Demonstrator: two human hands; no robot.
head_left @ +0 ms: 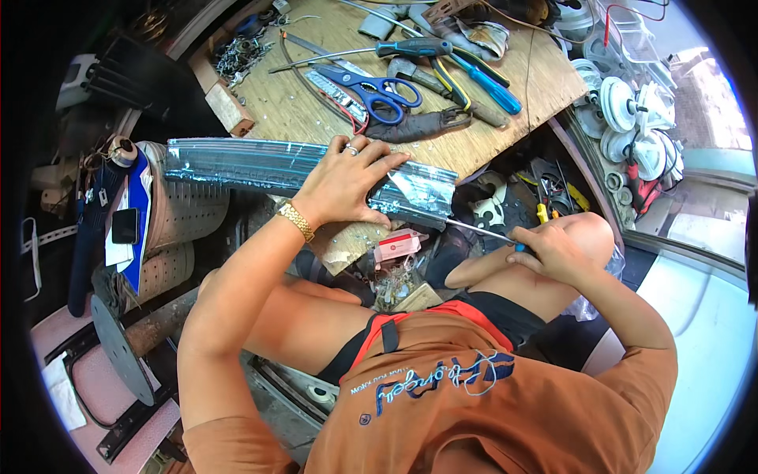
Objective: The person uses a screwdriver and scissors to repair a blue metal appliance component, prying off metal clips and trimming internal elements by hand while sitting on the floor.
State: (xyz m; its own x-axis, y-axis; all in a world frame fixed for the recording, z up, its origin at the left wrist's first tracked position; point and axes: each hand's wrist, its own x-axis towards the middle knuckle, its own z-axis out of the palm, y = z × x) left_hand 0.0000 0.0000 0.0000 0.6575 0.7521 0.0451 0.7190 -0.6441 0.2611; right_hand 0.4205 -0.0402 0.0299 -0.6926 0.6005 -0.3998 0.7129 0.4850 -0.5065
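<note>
Nearest to me, my right hand [549,251] rests on my bent right knee, fingers closed around a blue-handled screwdriver [482,230]. Its thin shaft runs up and left, and its tip meets the right end of the foil-wrapped metal strip [300,170].

My left hand [343,186] presses down on that strip with the fingers spread flat: a hold-down, not a wrap-around grip. The strip is long and shiny. It lies along the near edge of the plywood board [505,95], its left end overhanging the board above a perforated beige drum [181,209]. Its right end stops short of the board's lower right corner.

Below the board edge, between my knees, I see a small red-and-white box [399,245] among loose parts. Free room there is tight.

Farther out on the board lie blue-handled scissors [371,88], a second blue-handled screwdriver [371,51] and pliers with yellow-black grips [450,79]. The board's centre left shows bare wood. Beyond its right edge stand white spools [628,118], packed close.
</note>
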